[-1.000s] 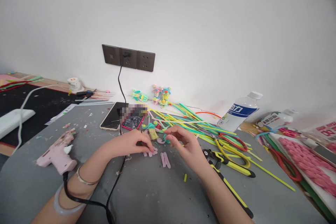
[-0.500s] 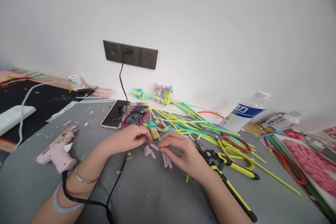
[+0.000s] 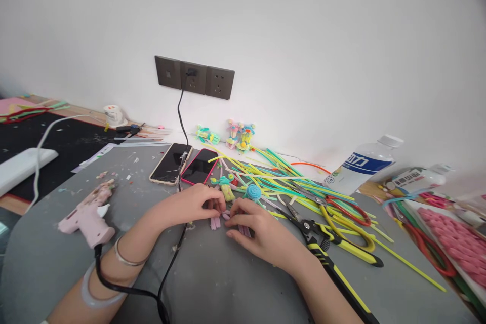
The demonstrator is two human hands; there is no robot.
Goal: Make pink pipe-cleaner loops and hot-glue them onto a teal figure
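1. We see the left hand [image 3: 207, 203] curled, fingertips down at the lilac pieces [image 3: 215, 223]; we cannot tell whether it pinches one.
2. The right hand [image 3: 260, 230] is loosely bent, its fingertips just beside the left's. More lilac shows beneath it, and its grip is hidden from us.
3. We judge the step in hand to be picking up or arranging these small pieces, which lie on the bench [image 3: 228, 288] between and under the hands. The next move calls for a light fingertip pinch, in our view.
4. Just beyond the fingers we find a green-and-yellow figure [image 3: 228, 191] and a blue coil [image 3: 253, 192].
5. Left of these lie two phones, one black [image 3: 170, 164], one pink-edged [image 3: 199, 166]; nearer us sits the glue gun [image 3: 90, 223], its cord looping by the left forearm.
6. To the right we have pliers [image 3: 307, 226], scissors [image 3: 320, 201], a heap of stems [image 3: 283, 174] and a bottle [image 3: 364, 163].
7. Behind, sockets [image 3: 195, 77] line a pale wall [image 3: 304, 50].
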